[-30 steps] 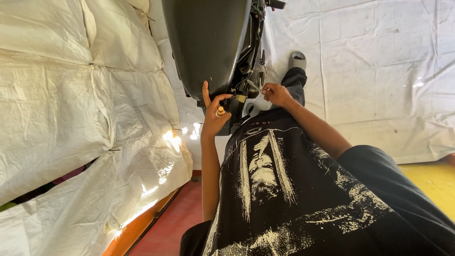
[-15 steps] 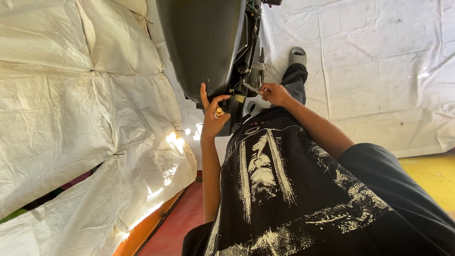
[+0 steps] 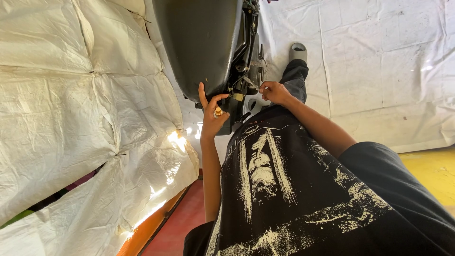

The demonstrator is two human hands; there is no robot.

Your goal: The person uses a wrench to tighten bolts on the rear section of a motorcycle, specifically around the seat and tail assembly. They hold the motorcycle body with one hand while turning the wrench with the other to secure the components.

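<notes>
Left hand [image 3: 212,113]: raised against the lower edge of the dark body panel [image 3: 199,42], palm toward the camera. Index finger straight up along the panel, thumb curled over toward the engine side, remaining fingers folded in.
Left hand grip: narrow, folded around a small brass-coloured part [image 3: 217,112] with a pale tip, held in the palm between thumb and curled fingers.
Small brass-coloured part: centre of scene, just below the panel's bottom edge, left of the engine parts. Exact type too small to tell.
Right hand [image 3: 273,91]: right of the left hand, at about the same height, reaching into the engine area [image 3: 246,57]. Fingers pinched tight around something thin at the fingertips; cannot tell what it is.
Gap between hands: near each other, not touching; a small tan tag-like piece [image 3: 238,96] sits between them on the machine.
Dark body panel: large, smooth, dark green-black, fills the top centre, running away toward the far end.
Engine area: black metal parts, cables and brackets on the panel's right side.
Person: black T-shirt with a pale print [image 3: 265,166], dark trouser leg stretched out far, grey shoe [image 3: 298,51] at the far end.
Surroundings: white woven sheeting [image 3: 71,118] on the left with sun patches, more white sheeting [image 3: 379,71] on the right, yellow floor [image 3: 431,175] near right, red-orange floor [image 3: 175,223] near bottom.
</notes>
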